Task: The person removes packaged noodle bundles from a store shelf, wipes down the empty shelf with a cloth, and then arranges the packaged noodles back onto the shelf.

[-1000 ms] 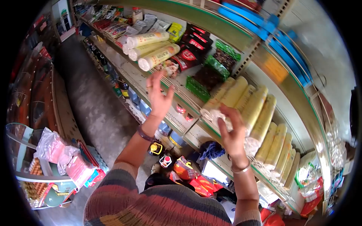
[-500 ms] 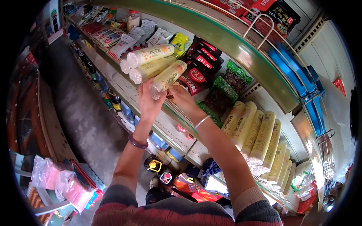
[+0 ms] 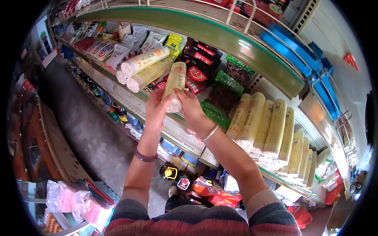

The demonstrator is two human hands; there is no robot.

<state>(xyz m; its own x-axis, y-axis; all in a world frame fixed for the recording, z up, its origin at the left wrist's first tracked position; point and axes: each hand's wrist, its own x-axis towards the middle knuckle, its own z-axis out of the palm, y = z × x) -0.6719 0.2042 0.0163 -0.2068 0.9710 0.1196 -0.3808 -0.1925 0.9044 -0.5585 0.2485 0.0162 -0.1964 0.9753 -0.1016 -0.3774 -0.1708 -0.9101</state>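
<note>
Between my two hands is a pale yellow cylindrical pack of dried noodles (image 3: pixel 175 83), tilted, with its clear-wrapped end toward me. My left hand (image 3: pixel 156 107) grips its lower left side, and my right hand (image 3: pixel 190 105) closes on its lower right side, thumb on the wrapper. Just to the left, similar noodle packs (image 3: pixel 145 61) lie stacked on the shelf goods. Behind the held pack are dark red seasoning pouches (image 3: pixel 198 74). A row of more yellow noodle packs (image 3: pixel 275 128) stands leaning on the shelf at right.
Green-edged bags of dark dried goods (image 3: pixel 220 96) lie beside the pouches. An upper shelf (image 3: pixel 189 29) overhangs the goods, with blue plastic holders (image 3: pixel 293 47) at its right end. Bottles (image 3: pixel 168 172) stand on the floor below. Pink bags (image 3: pixel 76 200) sit at lower left.
The held noodle pack has turned more upright. My right hand has moved from beside the pack onto its right side. The view has shifted slightly.
</note>
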